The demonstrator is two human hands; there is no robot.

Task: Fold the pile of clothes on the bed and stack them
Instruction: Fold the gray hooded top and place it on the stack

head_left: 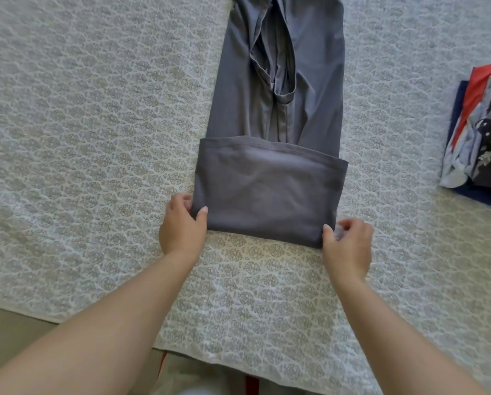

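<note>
1. Bed [82, 138]: patterned grey-white cover fills most of the frame; its near edge runs along the lower left.
2. Left hand [183, 226], left of centre: thumb on top of the near-left corner of the folded cloth, fingers curled at its side edge, pinching that corner.
3. Grey garment [270, 192], centre: lies lengthwise from the top of the frame toward the person, its near end folded back over itself. The fold sits between the two hands.
4. Right hand [348, 242], right of centre: thumb on the near-right corner, fingers curled beside it, pinching it.
5. Stack of folded clothes [481, 143], right edge: navy, red, pale and dark speckled pieces, well apart from the garment.
</note>
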